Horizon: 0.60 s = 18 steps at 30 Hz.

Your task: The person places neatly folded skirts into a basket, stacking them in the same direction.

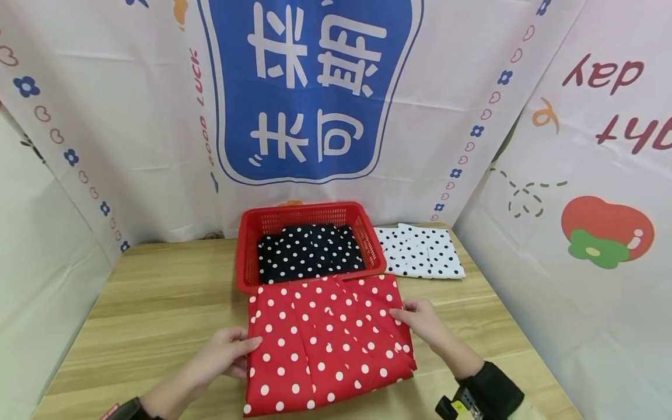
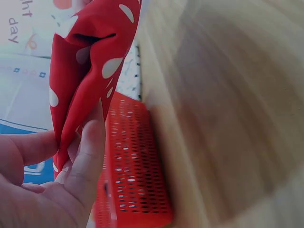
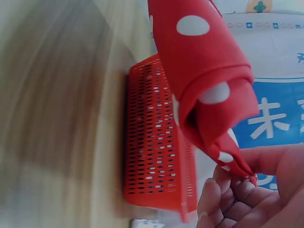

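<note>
A red plastic basket with perforated walls stands near the far edge of a light wooden table, holding a folded black cloth with white dots. Just to the right of the basket, a folded white cloth with dark dots lies flat on the tabletop. Behind the table hangs a white backdrop printed with a large blue panel bearing white characters and bordered with small flowers and hearts. On the right, another white panel shows a red fruit drawing and dark red lettering.
</note>
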### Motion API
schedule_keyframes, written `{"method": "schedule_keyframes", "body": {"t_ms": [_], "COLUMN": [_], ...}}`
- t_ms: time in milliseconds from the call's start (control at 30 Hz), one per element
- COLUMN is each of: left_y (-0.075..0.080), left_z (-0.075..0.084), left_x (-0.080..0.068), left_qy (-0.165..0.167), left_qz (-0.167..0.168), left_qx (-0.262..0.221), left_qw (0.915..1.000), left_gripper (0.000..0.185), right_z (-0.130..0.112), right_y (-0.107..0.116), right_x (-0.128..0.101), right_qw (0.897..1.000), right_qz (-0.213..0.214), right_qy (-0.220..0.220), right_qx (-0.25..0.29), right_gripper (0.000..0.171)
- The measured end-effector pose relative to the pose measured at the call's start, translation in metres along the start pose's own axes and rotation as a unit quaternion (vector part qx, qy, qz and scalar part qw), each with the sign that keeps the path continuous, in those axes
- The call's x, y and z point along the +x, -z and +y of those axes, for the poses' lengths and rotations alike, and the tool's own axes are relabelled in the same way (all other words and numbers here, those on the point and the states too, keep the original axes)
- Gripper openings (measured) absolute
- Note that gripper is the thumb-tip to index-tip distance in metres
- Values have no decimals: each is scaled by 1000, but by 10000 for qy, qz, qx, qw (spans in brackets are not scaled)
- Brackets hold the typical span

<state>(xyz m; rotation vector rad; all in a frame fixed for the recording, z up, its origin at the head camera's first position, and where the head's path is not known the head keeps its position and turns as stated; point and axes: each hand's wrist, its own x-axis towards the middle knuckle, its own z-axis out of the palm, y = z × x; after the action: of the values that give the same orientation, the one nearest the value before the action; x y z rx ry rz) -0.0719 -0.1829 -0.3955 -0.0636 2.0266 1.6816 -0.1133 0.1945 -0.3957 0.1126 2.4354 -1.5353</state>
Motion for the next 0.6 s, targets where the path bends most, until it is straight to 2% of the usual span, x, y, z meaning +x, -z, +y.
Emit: {"method": "schedule_keyframes", "body": {"t_ms": [233,600], "left_y": [14,19], "left_z": [29,41], "left_x": [2,3], "left_qy": [-189,-299], "left_qz": [-79,-182], "left_qx": [51,-12], "left_qw": [9998,9994], "left_gripper": [32,33], "right_z": [-25,-39], "right_y": [8,15], "right_x": [4,10], "right_qw": [9996,9996], "right_qz": [214,263], "right_qy": [85,-49], "right_qx": [-139,-122], "right_gripper": [24,27]}}
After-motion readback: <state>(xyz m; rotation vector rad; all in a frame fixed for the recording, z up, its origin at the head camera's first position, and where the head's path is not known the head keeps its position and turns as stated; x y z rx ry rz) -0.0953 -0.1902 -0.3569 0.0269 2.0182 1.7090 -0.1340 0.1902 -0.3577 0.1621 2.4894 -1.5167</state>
